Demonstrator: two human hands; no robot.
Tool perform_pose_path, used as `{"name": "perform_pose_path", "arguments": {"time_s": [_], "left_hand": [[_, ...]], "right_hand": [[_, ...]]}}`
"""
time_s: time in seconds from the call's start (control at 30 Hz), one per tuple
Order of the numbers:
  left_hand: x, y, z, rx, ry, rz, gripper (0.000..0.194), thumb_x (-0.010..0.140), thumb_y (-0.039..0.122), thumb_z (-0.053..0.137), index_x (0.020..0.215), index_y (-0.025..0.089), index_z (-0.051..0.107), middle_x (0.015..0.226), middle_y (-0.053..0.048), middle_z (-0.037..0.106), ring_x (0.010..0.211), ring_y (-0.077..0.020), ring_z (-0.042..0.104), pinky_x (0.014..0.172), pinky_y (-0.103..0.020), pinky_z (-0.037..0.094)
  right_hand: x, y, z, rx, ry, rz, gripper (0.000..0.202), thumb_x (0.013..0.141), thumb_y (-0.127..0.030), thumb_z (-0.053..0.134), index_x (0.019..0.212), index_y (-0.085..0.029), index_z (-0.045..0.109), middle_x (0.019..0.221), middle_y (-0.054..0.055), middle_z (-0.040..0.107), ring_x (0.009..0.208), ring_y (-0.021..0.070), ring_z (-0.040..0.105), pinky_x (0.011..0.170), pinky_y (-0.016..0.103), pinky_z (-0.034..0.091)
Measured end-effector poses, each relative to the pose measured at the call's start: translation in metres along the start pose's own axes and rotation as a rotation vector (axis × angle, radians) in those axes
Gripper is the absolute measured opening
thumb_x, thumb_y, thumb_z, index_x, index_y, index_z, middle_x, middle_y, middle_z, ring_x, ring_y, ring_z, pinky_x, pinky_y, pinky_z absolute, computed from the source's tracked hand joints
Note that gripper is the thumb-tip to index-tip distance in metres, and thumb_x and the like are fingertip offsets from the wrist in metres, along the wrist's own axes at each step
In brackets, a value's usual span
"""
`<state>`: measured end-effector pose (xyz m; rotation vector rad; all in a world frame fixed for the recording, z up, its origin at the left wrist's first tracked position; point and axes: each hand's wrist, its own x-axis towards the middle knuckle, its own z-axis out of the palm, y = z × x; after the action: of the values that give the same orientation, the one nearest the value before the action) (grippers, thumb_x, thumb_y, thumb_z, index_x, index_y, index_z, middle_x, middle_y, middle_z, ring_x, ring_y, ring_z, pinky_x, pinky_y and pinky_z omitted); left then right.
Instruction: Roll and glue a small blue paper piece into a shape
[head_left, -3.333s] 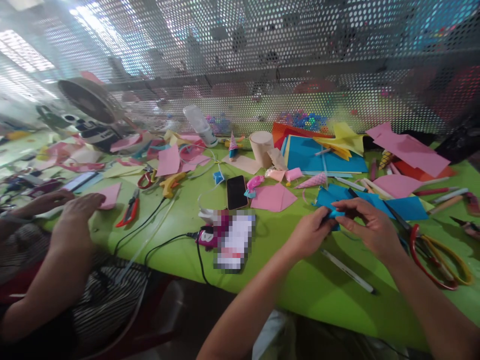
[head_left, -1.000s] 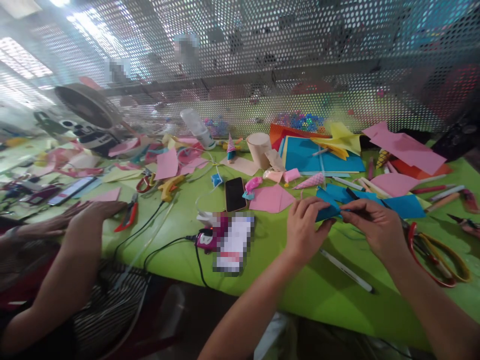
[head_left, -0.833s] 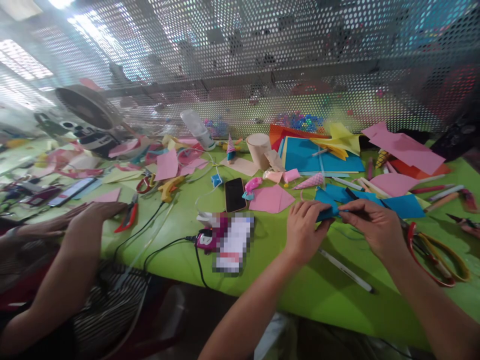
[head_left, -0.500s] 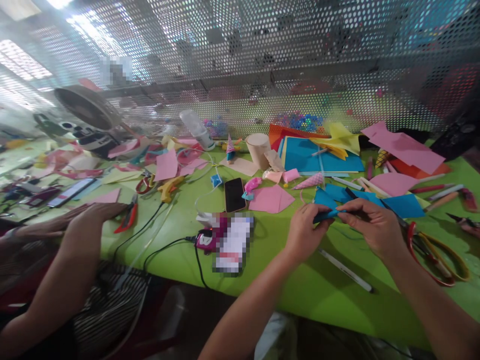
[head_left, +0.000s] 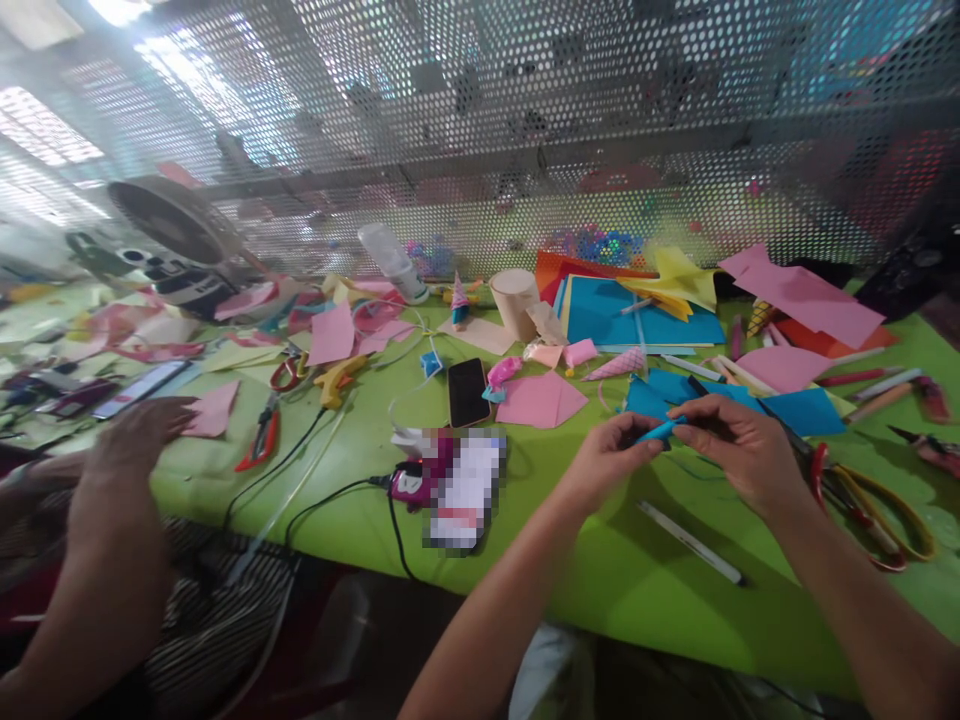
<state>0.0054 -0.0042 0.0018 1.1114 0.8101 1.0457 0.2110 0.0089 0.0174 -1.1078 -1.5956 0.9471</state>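
A small rolled piece of blue felt-like material (head_left: 660, 431) is pinched between both hands above the green table. My left hand (head_left: 609, 455) grips its left end between thumb and fingers. The thumb and fingertips of my right hand (head_left: 739, 445) close on its right end. Just behind lie flat blue pieces (head_left: 802, 410) of the same look. Below my hands a white pen (head_left: 690, 541) rests on the table. Scissors with red and yellow handles (head_left: 862, 510) lie beside my right wrist.
A co-worker's hands (head_left: 135, 440) rest at the left, near red-handled pliers (head_left: 262, 435). A yellow glue gun (head_left: 339, 380), a dark phone (head_left: 469, 392), a phone with a blurred screen (head_left: 466, 495) and pink sheets (head_left: 544, 400) spread across the table. A perforated metal screen (head_left: 480, 150) stands behind.
The blue piece has turned slightly in my fingers and shows more of its rolled length. The co-worker's hand has drawn left, away from the pliers, which now lie shifted slightly.
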Motion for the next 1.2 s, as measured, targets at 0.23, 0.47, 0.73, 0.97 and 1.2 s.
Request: {"name": "perform_pose_path", "arguments": {"time_s": [0.23,0.47,0.73,0.97,1.2], "left_hand": [[0.0053,-0.0055,-0.0013,-0.015,0.125,-0.008,0.039,0.074,0.044,0.092,0.092,0.016,0.072,0.085,-0.001,0.065,0.080,-0.0144,0.056,0.078,-0.028,0.041],[0.0018,-0.0036,0.0001,0.156,0.059,-0.008,0.036,0.083,0.043,0.086,0.107,0.018,0.075,0.087,0.000,0.064,0.079,-0.0144,0.053,0.075,-0.027,0.041],[0.0020,-0.0024,-0.0026,-0.178,0.084,-0.023,0.049,0.089,0.058,0.083,0.121,0.021,0.082,0.127,-0.011,0.076,0.109,-0.0231,0.068,0.099,-0.036,0.053],[0.0071,-0.0065,-0.0061,-0.107,0.236,0.097,0.051,0.076,0.031,0.094,0.124,0.021,0.078,0.134,-0.010,0.075,0.115,-0.0228,0.067,0.102,-0.037,0.053],[0.0072,-0.0020,-0.0093,-0.276,0.158,-0.017,0.082,0.062,0.030,0.103,0.137,0.023,0.071,0.097,0.000,0.069,0.094,-0.0156,0.066,0.093,-0.032,0.051]], "right_hand": [[-0.0007,0.0073,0.0025,0.071,-0.037,0.043,0.035,0.087,-0.053,0.089,0.112,-0.029,0.083,0.098,0.005,0.079,0.091,0.0234,0.074,0.082,0.039,0.063],[-0.0016,0.0070,0.0036,0.024,-0.029,-0.005,0.026,0.092,-0.048,0.084,0.107,-0.028,0.082,0.100,0.004,0.077,0.091,0.0227,0.071,0.082,0.037,0.060],[0.0004,0.0008,-0.0021,0.067,-0.016,0.060,0.019,0.089,-0.043,0.082,0.089,-0.026,0.074,0.082,0.000,0.069,0.073,0.0191,0.062,0.066,0.033,0.052],[-0.0014,0.0002,0.0012,-0.049,-0.046,-0.021,0.018,0.089,-0.044,0.083,0.092,-0.029,0.075,0.090,0.002,0.074,0.083,0.0237,0.069,0.077,0.039,0.057],[-0.0018,0.0004,0.0031,-0.105,0.008,-0.063,0.016,0.093,-0.045,0.080,0.089,-0.030,0.075,0.085,0.002,0.075,0.079,0.0239,0.067,0.073,0.040,0.056]]}}
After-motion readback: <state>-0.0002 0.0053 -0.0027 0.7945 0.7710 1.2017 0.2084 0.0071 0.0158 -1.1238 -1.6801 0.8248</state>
